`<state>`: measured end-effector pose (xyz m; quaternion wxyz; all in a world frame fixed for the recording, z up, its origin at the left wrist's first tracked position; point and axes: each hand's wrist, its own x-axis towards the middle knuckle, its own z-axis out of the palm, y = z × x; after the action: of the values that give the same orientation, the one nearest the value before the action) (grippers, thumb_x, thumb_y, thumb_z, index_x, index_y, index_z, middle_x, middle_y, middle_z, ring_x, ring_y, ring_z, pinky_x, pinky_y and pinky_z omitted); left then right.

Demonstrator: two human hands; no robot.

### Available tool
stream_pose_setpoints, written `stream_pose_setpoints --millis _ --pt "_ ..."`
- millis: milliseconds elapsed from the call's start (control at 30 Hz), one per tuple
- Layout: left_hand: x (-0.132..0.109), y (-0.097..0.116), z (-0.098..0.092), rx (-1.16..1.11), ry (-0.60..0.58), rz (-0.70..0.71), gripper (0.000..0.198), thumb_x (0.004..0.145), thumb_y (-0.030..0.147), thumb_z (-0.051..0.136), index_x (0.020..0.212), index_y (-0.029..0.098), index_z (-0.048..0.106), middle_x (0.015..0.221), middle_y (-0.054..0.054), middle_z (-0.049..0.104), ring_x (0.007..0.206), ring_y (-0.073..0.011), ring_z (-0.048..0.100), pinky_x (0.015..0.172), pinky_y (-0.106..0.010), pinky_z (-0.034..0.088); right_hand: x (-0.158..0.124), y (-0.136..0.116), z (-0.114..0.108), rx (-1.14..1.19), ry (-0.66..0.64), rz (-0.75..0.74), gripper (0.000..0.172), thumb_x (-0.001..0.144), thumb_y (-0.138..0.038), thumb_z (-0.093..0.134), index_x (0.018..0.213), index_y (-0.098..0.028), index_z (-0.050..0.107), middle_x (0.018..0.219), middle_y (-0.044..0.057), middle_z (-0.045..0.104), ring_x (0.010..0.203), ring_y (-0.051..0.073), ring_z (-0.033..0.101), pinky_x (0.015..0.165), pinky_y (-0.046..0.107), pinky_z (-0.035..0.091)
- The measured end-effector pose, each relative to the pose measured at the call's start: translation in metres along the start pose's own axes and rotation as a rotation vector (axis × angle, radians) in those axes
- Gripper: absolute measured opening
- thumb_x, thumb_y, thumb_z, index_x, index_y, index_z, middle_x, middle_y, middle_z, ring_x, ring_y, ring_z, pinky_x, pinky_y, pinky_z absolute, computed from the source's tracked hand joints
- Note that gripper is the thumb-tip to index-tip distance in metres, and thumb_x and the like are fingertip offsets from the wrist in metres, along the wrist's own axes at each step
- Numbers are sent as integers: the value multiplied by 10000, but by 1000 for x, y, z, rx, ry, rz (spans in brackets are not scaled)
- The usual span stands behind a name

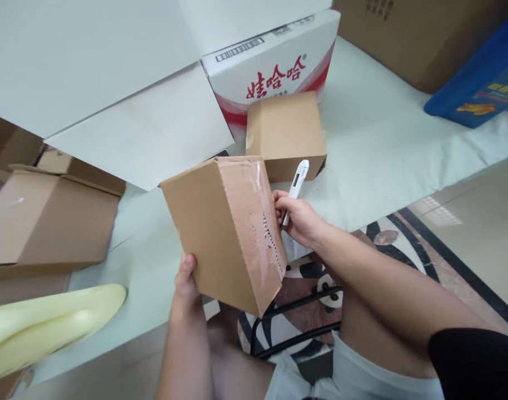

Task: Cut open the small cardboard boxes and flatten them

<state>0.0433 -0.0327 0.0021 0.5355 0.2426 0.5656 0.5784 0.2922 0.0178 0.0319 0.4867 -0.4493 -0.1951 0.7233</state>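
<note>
A brown cardboard box (pixel 208 233) is tilted in front of me at the table's near edge. My left hand (pixel 187 278) grips its lower left edge, with the thumb on the near face and the other fingers hidden behind. Clear tape runs along the right-hand face, and a ragged, perforated tear marks the cardboard there. My right hand (pixel 298 219) is closed around a white box cutter (pixel 298 179) beside that taped face. The cutter's upper end points up and away; its lower end is close to the box, and I cannot see whether the blade touches it.
Behind stands a smaller brown carton (pixel 287 128) against a white-and-red printed carton (pixel 274 72). Large white boxes (pixel 145 122) rise at the back left. More brown cartons (pixel 66 216) and a pale yellow object (pixel 54 328) lie left. A blue container (pixel 479 83) is far right.
</note>
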Motion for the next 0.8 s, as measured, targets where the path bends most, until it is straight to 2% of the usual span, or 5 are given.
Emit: stream_pose_setpoints --millis 300,500,667,800 --pt "4 -8 -10 20 -28 27 605 442 637 895 826 204 721 840 -72 777 734 -280 721 654 -391 616 -2 2 2 -26 -25 -27 141 509 -241 587 623 -213 508 530 -83 349 519 73 303 499 221 207" --pt "2 -11 -8 35 -64 46 643 485 718 869 852 210 725 847 -81 782 697 -271 724 625 -385 622 -1 5 1 -29 -19 1 164 507 -267 588 656 -210 549 577 -65 406 564 91 352 525 235 228" --pt "-1 -13 -4 41 -48 57 623 516 738 841 854 227 731 856 -83 779 712 -282 722 620 -397 621 0 9 -1 -27 -34 0 129 536 -252 571 659 -218 554 611 -47 444 610 112 383 544 246 267" --pt "-1 -16 -4 74 -67 53 638 561 748 801 919 224 729 882 -88 770 771 -317 733 696 -455 629 3 12 -1 -8 -20 -11 118 540 -221 557 657 -219 542 610 -50 468 612 115 395 556 248 302"
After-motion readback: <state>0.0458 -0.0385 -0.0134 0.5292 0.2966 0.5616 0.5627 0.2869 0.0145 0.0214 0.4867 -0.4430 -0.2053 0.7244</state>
